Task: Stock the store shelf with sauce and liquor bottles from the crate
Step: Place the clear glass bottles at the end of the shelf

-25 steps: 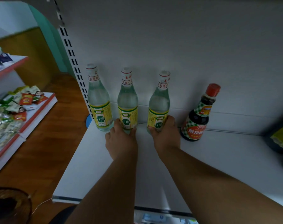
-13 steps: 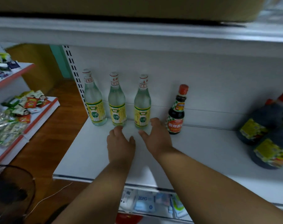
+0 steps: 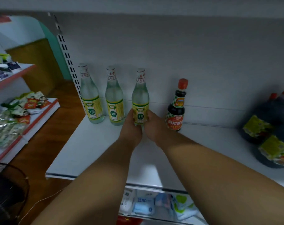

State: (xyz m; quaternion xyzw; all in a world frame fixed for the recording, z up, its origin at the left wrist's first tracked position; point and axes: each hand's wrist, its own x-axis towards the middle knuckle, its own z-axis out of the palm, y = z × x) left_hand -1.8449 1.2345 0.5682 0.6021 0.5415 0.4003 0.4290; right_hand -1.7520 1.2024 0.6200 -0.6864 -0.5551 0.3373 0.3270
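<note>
- Gripping the third clear bottle (image 3: pixel 140 101) low on its label, my left hand (image 3: pixel 131 127) and right hand (image 3: pixel 154 127) wrapped opposite sides.
- It stood upright on the white shelf (image 3: pixel 82 143), between another clear bottle (image 3: pixel 114 101) and the dark sauce bottle (image 3: pixel 176 109).

I can read "ZERO" on a pale blue pack (image 3: pixel 143 207) on the lower shelf. The clear bottles (image 3: pixel 115 101) and dark sauce bottle (image 3: pixel 176 109) carry Chinese characters, too blurred for me.
</note>
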